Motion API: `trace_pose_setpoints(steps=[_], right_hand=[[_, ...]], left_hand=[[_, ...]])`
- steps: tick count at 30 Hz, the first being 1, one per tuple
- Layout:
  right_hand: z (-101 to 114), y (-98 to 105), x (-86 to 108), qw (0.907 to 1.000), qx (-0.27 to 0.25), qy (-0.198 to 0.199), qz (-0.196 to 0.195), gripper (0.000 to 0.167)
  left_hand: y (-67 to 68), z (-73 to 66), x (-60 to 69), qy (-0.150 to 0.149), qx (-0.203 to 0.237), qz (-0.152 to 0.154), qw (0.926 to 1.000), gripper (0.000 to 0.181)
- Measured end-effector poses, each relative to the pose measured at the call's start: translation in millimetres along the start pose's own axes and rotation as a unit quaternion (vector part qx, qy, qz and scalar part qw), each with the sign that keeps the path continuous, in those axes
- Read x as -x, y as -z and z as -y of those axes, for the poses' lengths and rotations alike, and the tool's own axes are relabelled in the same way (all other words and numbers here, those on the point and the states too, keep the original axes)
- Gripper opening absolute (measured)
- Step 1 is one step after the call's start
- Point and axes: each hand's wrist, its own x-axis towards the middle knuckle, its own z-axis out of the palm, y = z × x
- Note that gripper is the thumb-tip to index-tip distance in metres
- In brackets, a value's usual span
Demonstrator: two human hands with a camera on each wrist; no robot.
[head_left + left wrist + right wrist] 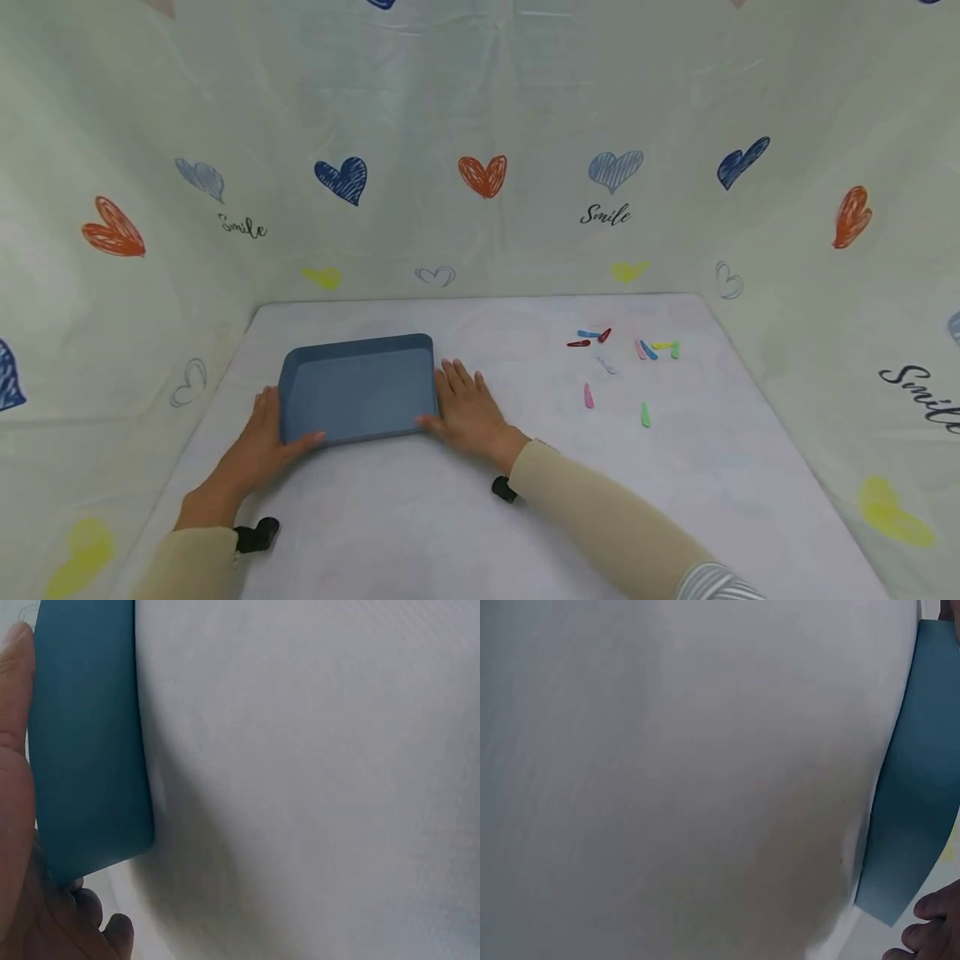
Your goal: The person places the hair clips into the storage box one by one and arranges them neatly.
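A blue-grey rectangular tray lies on the left half of the white table, with nothing in it. My left hand rests along the tray's left side, its thumb on the near left corner. On the right side lies my right hand, fingers stretched out and thumb at the near right corner. The left wrist view has the tray's outer wall beside the left hand. In the right wrist view the wall appears at the right, with fingers of the right hand below it.
Several small coloured hair clips are scattered on the right half of the table, among them a pink one, a green one and a dark red one. A sheet printed with hearts hangs behind and at both sides.
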Motion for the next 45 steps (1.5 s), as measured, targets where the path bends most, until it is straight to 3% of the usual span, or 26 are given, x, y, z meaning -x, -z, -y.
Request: trace_pose_setpoints(steps=[8,15,22,26,29,36,41,45], right_hand=[[-16.6,1.3,13.3,0.9977,-0.056,-0.032,0.018,0.096],[-46.5,10.4,36.8,0.9971,-0.072,-0.025,0.0,0.094],[-86.2,19.4,73.4,0.9958,-0.084,-0.036,-0.01,0.083],[-105.8,22.5,95.3,0.994,-0.095,-0.052,-0.019,0.082],[-114.3,24.7,107.1,0.9937,-0.094,-0.054,-0.027,0.081],[-120.9,28.6,117.2,0.9932,-0.103,-0.048,-0.027,0.08],[-126.8,32.8,112.7,0.993,-0.11,-0.042,-0.002,0.08],[-131.3,36.4,106.0,0.9926,-0.116,-0.034,0.006,0.08]], left_hand=[[-12.5,-17.7,-10.1,-0.016,0.013,0.009,0.9997,0.133],[-31.6,-53.9,-17.3,-0.025,0.025,0.015,0.9993,0.133],[-65.7,-92.0,-30.5,-0.032,0.033,0.014,0.9988,0.135],[-79.9,-112.5,-31.2,-0.04,0.05,0.021,0.9977,0.134],[-83.5,-122.3,-29.7,-0.045,0.062,0.028,0.9967,0.131],[-77.2,-120.1,-30.4,-0.051,0.089,0.046,0.9936,0.129],[-73.3,-109.4,-37.9,-0.066,0.123,0.069,0.9877,0.131],[-70.3,-105.6,-39.2,-0.07,0.125,0.077,0.9866,0.131]])
